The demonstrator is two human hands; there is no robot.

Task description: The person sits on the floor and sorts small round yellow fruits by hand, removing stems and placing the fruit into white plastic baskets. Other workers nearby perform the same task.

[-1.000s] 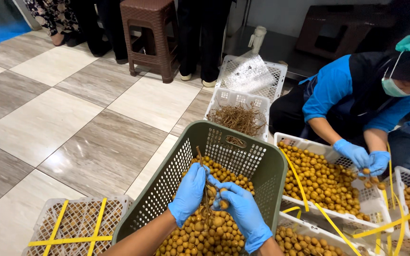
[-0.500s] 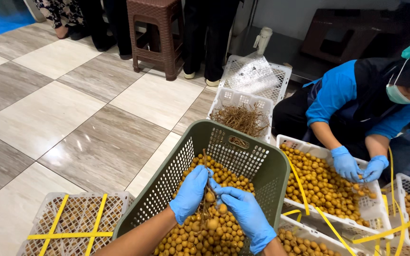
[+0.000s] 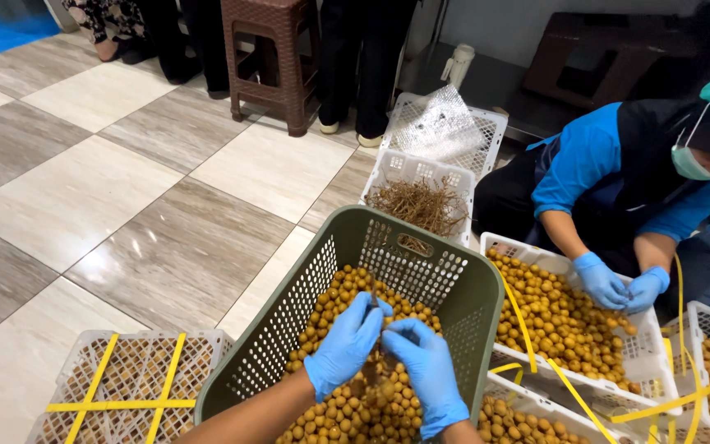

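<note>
Right below us, our left hand [image 3: 345, 345] and right hand [image 3: 427, 372], both in blue gloves, meet over the heap of small brown fruit [image 3: 347, 411] in the green crate [image 3: 470, 288]. Between them we pinch a short cluster of fruit on a twig [image 3: 378, 374], fingertips of both hands closed on it near the top, so the twig hangs roughly upright with its loose end pointing down into the heap. Neither hand is clearly nearer; they touch at the fingertips, left slightly higher. The cluster sits just above the heap. Beyond the crate's far wall, a white basket of bare twigs [image 3: 421, 201] lies straight ahead, well apart. To our right, a co-worker's gloved hands [image 3: 618, 284] work over another fruit basket [image 3: 552, 304].
</note>
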